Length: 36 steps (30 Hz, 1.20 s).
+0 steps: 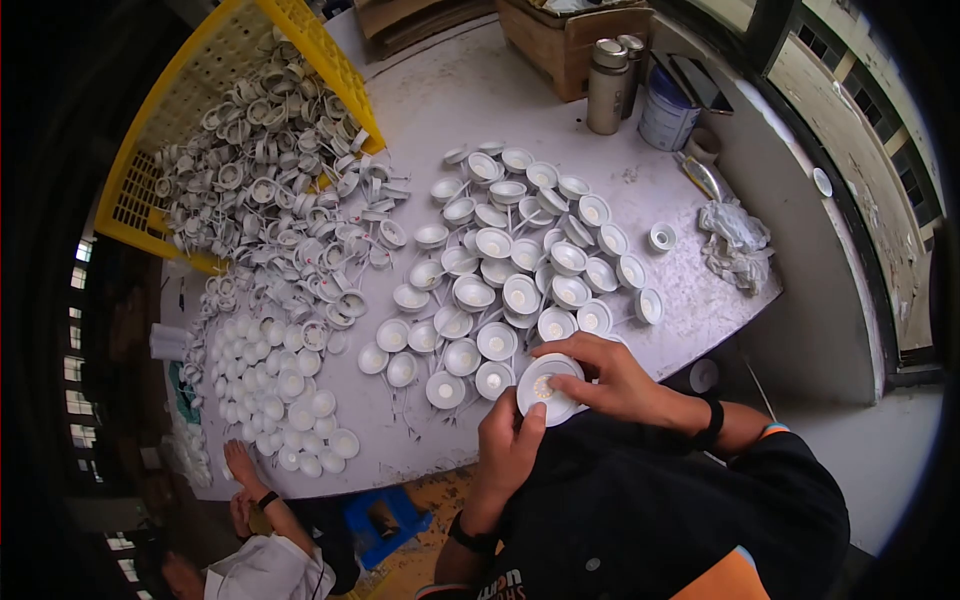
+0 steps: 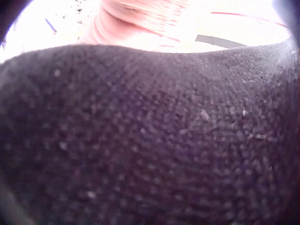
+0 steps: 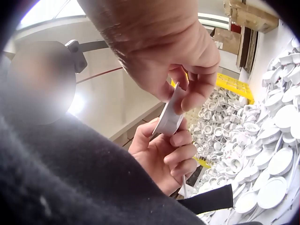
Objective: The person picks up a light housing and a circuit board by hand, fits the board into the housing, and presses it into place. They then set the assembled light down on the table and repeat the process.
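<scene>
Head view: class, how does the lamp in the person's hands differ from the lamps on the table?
The held lamp is lifted, gripped by the left hand and right hand; the table lamps lie untouched on the table. The held lamp is single; the table lamps crowd together. Both are round and white.

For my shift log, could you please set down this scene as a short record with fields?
Held item: white round lamp
Left hand: holds lamp from below
Right hand: pinches its rim from above
Table: many more white lamps laid out
Crate: yellow, tipped, spilling white parts
Far edge: flask, tin, rag
</scene>
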{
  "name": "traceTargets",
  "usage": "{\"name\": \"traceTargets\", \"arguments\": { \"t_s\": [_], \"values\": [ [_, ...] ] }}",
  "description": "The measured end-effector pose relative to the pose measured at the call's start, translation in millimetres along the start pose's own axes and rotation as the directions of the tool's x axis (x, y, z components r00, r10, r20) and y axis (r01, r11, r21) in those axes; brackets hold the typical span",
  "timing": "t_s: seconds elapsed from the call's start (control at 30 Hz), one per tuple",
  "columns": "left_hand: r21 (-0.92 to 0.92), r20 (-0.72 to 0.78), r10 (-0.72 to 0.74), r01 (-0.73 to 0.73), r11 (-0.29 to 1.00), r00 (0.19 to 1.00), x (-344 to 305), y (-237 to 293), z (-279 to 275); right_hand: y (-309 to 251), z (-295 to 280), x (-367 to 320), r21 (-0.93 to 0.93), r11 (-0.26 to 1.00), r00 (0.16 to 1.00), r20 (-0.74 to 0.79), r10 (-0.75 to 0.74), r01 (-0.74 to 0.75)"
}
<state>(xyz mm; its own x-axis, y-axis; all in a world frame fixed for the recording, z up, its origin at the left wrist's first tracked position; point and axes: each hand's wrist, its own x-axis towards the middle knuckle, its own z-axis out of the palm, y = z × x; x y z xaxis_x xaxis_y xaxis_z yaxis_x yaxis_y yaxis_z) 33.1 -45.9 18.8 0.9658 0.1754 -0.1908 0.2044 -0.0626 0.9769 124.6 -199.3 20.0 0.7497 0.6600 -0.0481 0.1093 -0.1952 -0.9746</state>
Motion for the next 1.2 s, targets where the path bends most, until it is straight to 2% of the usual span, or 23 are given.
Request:
{"name": "traceTargets", "arguments": {
  "t_s": [0.07,0.13,0.2,0.27,0.4,0.47,0.53,0.67,0.83,0.9,0.97,1.07,1.13,1.2],
  "values": [
    [0.073,-0.009,0.046,-0.045,0.996,0.999,0,-1,1,5,5,0,0.109,0.994,1.0,-0.029,0.005,-0.002],
    [0.131,-0.015,0.076,-0.073,0.989,0.997,1,-5,0,7,4,0,0.117,0.993,1.0,-0.019,-0.003,0.005],
    [0.109,-0.038,0.071,-0.067,0.992,0.997,0,-4,1,4,2,-1,0.126,0.992,1.0,-0.01,-0.013,0.014],
    [0.085,-0.06,0.065,-0.06,0.995,0.996,0,-2,1,-5,-4,-2,0.367,0.91,0.979,0.137,0.153,-0.193],
    [0.122,-0.026,0.057,-0.054,0.991,0.998,1,0,2,-2,-5,-2,0.359,0.906,0.97,0.173,0.172,-0.225],
    [0.14,-0.016,0.064,-0.061,0.988,0.998,0,2,3,-2,2,-3,0.338,0.926,0.985,0.103,0.139,-0.166],
    [0.194,-0.024,0.089,-0.083,0.978,0.996,0,4,4,-3,4,-3,0.344,0.923,0.984,0.1,0.147,-0.173],
    [0.194,-0.021,0.087,-0.081,0.978,0.996,2,-1,2,-4,4,-2,0.327,0.925,0.98,0.111,0.167,-0.194],
    [0.178,-0.05,0.006,0.003,0.984,0.999,4,-1,-1,-4,7,-3,0.379,0.906,0.982,0.102,0.161,-0.189],
    [0.194,-0.053,0.03,-0.019,0.981,0.998,4,-3,-1,-1,8,-3,0.382,0.907,0.983,0.104,0.149,-0.178],
    [0.209,-0.056,0.051,-0.039,0.977,0.997,5,-7,0,3,11,-4,0.309,0.941,0.99,0.06,0.128,-0.14],
    [0.165,-0.041,0.038,-0.031,0.986,0.998,7,-10,-3,4,13,-1,0.312,0.936,0.986,0.04,0.16,-0.164],
    [0.016,0.004,-0.079,0.079,0.997,0.997,8,-9,-7,7,14,-2,0.333,0.923,0.98,0.028,0.197,-0.195],
    [0.038,0.001,-0.017,0.017,0.999,1.0,9,-19,-10,11,15,2,0.355,0.91,0.976,0.041,0.212,-0.213]
  ]
}}
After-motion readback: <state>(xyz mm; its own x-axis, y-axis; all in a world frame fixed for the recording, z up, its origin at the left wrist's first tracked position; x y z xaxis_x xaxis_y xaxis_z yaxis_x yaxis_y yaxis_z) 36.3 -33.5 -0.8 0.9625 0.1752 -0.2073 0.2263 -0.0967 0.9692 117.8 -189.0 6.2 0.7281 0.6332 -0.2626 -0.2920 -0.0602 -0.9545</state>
